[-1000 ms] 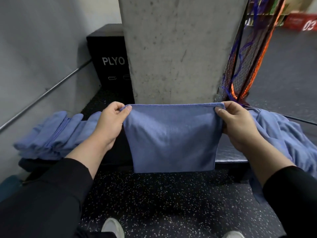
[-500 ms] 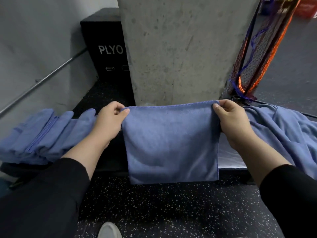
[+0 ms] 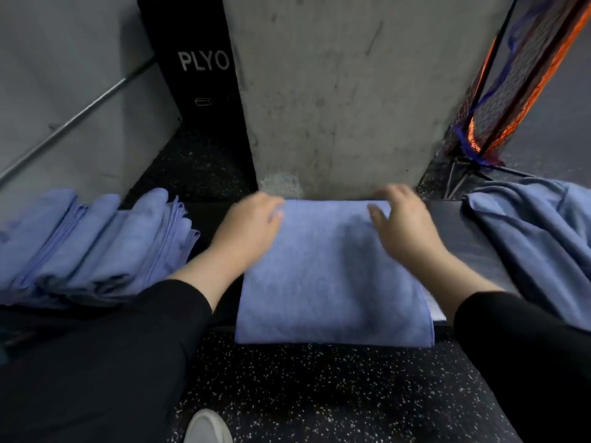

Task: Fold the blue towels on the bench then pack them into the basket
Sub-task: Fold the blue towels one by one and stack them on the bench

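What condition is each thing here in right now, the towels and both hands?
Middle towel: folded, lying on the bench, front edge hanging over.
Left stack of towels: folded, piled.
Right towels: unfolded, heaped.
Left hand: blurred, on the towel's far left corner.
Right hand: blurred, fingers spread on the far right corner.
Basket: not in view.

The concrete pillar (image 3: 335,91) stands directly behind the tabletop (image 3: 447,219) and blocks forward reach. A stack of folded towels (image 3: 96,244) occupies the left end of the tabletop; a loose heap of towels (image 3: 537,238) occupies the right end. Between the two, the folded towel (image 3: 332,276) covers the middle, with both hands on its far edge. A bare strip of tabletop lies on each side of this towel. The speckled floor (image 3: 319,394) in front is open, except for a shoe (image 3: 208,426).
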### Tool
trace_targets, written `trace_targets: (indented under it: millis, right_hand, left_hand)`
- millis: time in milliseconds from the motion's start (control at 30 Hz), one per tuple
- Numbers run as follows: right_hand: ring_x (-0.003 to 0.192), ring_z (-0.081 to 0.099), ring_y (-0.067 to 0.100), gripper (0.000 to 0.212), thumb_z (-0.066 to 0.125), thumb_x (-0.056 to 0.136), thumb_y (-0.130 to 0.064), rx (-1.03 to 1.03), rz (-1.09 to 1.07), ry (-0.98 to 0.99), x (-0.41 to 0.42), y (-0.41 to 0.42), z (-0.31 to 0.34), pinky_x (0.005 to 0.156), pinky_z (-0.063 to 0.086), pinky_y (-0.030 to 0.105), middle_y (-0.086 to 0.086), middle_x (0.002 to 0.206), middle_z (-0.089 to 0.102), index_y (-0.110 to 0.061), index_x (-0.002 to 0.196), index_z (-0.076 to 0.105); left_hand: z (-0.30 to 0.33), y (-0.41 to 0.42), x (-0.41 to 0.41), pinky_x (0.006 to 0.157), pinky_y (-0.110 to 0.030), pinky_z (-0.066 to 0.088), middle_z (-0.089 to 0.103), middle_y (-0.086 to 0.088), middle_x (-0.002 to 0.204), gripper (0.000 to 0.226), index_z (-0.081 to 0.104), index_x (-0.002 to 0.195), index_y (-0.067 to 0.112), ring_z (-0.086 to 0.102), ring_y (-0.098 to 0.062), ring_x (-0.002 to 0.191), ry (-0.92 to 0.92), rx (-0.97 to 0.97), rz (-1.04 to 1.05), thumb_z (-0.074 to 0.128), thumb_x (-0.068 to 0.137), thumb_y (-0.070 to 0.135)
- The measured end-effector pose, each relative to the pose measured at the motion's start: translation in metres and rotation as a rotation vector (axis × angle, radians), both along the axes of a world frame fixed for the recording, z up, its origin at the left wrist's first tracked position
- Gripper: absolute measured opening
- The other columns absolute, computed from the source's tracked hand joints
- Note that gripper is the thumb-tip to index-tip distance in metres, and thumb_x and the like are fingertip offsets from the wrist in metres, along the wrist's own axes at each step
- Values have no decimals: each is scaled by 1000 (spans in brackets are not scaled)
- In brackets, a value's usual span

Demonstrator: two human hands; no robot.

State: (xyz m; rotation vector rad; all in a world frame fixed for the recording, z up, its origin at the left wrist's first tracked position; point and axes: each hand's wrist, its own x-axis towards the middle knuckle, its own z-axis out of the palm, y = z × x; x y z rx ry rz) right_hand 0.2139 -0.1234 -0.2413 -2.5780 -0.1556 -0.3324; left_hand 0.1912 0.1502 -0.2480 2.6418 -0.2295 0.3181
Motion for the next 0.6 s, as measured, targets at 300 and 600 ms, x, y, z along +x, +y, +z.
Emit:
trace_targets:
  millis: [300,600]
  right_hand:
    - [155,3,22,65,34,103,-54,-386,124,342,-53,23,-48,121,9,59,3,168,3,-20,157,20]
    - [155,-5,18,78,13,96,-66,-437,167,333,-39,13,-55,124,0,53,0,169,-4,-24,161,7]
  left_hand:
    - [-38,-13,-28,126,-40,-4,-4,11,170,59,10,163,24,-7,-6,155,368,415,-212,23,109,46]
    - [-42,-14,-8,126,-42,-5,-9,12,169,58,4,163,26,-12,-4,154,377,391,-163,16,109,46]
